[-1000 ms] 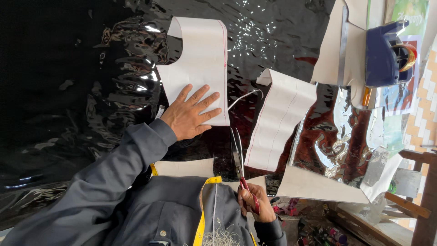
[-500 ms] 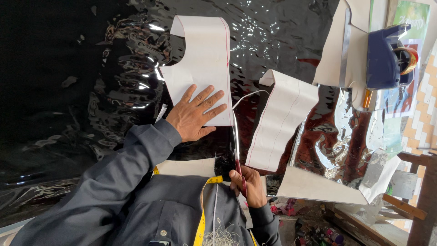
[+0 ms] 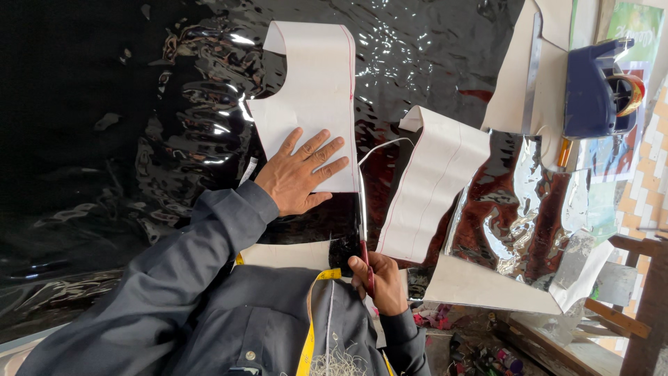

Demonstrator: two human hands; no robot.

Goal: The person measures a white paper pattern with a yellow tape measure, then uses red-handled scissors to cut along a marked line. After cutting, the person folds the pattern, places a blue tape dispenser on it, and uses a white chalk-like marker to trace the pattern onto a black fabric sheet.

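Observation:
My left hand (image 3: 300, 172) lies flat, fingers spread, on a white paper pattern piece (image 3: 311, 97) laid over shiny black material (image 3: 139, 139). My right hand (image 3: 379, 282) grips long scissors (image 3: 362, 230) with red handles. The blades run along the pattern's right edge, cutting the black material. A second white pattern piece (image 3: 431, 181) with red lines lies just right of the scissors. A yellow tape measure (image 3: 309, 327) hangs down my dark grey jacket.
More white pattern paper (image 3: 518, 76) and a long metal ruler (image 3: 534, 66) lie at the upper right, next to a dark blue tape dispenser (image 3: 595, 87). Another white sheet (image 3: 487, 285) sits at the lower right. A wooden frame (image 3: 640, 306) stands at the right edge.
My right hand has pushed the scissors forward along the pattern edge, lengthening the cut. My left hand stays pressed on the pattern piece.

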